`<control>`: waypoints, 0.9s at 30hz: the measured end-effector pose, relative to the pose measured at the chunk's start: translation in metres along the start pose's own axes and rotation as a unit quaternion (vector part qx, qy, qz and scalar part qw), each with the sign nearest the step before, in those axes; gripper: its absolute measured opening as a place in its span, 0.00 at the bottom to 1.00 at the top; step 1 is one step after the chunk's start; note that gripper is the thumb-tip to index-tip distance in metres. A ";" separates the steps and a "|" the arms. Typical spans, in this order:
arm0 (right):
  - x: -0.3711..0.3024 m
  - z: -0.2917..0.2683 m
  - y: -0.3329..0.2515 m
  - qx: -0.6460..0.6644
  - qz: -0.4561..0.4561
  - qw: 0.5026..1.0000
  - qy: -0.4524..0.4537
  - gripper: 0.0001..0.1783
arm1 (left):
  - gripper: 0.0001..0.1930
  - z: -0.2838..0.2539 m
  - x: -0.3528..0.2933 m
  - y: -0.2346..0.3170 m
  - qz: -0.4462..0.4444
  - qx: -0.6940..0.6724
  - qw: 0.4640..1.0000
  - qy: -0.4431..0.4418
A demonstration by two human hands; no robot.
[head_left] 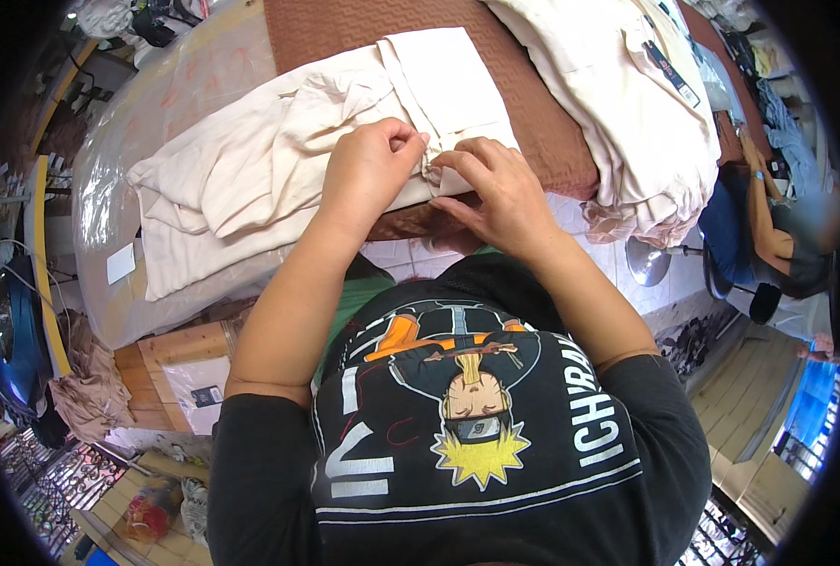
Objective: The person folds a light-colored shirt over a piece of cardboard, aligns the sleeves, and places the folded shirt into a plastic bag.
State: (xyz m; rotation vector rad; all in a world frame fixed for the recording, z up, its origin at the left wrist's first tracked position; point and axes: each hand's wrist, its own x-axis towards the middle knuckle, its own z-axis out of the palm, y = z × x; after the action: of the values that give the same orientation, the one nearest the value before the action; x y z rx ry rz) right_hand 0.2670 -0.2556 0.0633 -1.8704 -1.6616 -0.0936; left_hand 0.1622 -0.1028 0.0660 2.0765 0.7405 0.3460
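Indoors, brown quilting (544, 118) bears cream cloth (269, 160) above pale tiles (571, 213); left hand (371, 172) pinched closed; right hand (505, 195), grip unclear.

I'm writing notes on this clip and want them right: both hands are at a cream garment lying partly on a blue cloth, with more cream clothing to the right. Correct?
Not quite: the head view shows the cloth is brown, not blue. Both hands are at the cream garment, with more cream clothing to the right.

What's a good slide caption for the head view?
Left hand and right hand at the near edge of a cream garment lying partly on a brown cover.
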 end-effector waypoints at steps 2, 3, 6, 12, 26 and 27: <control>0.002 -0.001 -0.004 0.015 -0.007 1.000 0.016 0.17 | 0.14 0.004 0.003 -0.005 0.017 -0.019 0.999 0.024; 0.003 -0.002 -0.004 0.013 -0.011 1.000 0.015 0.16 | 0.14 0.006 0.004 -0.006 0.026 -0.029 0.999 0.036; 0.003 0.001 -0.001 -0.017 -0.021 1.000 0.014 0.13 | 0.13 0.005 0.005 -0.002 -0.058 -0.106 0.992 -0.030; 0.003 -0.001 -0.004 -0.087 -0.009 0.996 0.016 0.08 | 0.11 0.003 0.004 0.007 -0.087 -0.168 0.980 -0.054; 0.003 -0.008 -0.014 -0.046 0.013 0.999 0.004 0.12 | 0.12 0.005 0.008 -0.001 -0.055 -0.132 0.990 -0.013; 0.003 -0.003 -0.012 -0.044 0.015 0.999 0.014 0.12 | 0.12 0.004 0.006 0.002 -0.069 -0.157 0.985 -0.027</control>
State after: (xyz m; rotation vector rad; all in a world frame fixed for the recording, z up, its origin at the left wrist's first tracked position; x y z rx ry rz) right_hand 0.2573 -0.2547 0.0723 -1.9497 -1.6323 -0.1821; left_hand 0.1699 -0.1021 0.0654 1.7223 0.7418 0.3056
